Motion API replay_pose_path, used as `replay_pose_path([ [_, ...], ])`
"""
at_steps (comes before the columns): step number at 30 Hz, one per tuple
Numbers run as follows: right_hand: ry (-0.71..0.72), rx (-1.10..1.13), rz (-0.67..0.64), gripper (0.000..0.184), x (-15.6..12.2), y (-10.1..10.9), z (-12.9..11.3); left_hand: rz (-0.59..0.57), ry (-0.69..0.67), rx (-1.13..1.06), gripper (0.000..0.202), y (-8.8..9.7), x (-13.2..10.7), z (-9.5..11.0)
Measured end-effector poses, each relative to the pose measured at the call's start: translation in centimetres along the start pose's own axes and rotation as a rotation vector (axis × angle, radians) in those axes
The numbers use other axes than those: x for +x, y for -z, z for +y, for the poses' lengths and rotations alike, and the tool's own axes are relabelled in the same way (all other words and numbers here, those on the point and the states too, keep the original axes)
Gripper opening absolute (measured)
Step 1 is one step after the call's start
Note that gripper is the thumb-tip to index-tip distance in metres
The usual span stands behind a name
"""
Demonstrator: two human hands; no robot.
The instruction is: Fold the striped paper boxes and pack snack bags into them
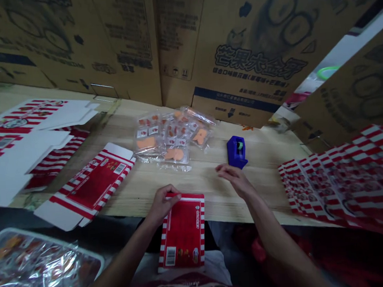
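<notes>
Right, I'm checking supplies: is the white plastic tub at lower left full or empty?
The white plastic tub looks full: clear plastic packets cover its visible inside, heaped near the rim.

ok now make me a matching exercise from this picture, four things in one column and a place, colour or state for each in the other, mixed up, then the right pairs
Things
1. Tape dispenser
2. Left hand
3. Plastic tub
4. Right hand

Places, colours, states
A. Gripping the far end of a red-and-white box
B. Close to the tape dispenser, off the red-and-white box
C. Deep blue
D. At the picture's lower left, holding clear packets

Right pairs: 1-C, 2-A, 3-D, 4-B
</notes>
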State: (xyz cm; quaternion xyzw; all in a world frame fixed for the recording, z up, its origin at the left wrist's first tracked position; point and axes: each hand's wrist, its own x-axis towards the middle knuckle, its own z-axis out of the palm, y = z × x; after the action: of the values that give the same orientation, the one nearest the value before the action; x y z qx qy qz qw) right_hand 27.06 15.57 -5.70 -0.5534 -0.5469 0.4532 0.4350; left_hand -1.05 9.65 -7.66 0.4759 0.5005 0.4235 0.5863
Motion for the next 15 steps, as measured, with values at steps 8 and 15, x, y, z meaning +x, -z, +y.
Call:
replay_pose_path([
  [8, 0.226, -0.537, -1.363, 0.008, 4.7, -8.1, -7.9, -0.099, -0.082, 0.027, 0.011, -1.1, 0.2, 1.0],
  [15, 0.328, -0.856, -1.276, 0.019, 4.1, -9.7, -7.1, -0.081, -0.076, 0.014, 0.013, -1.5, -0.2, 1.0],
])
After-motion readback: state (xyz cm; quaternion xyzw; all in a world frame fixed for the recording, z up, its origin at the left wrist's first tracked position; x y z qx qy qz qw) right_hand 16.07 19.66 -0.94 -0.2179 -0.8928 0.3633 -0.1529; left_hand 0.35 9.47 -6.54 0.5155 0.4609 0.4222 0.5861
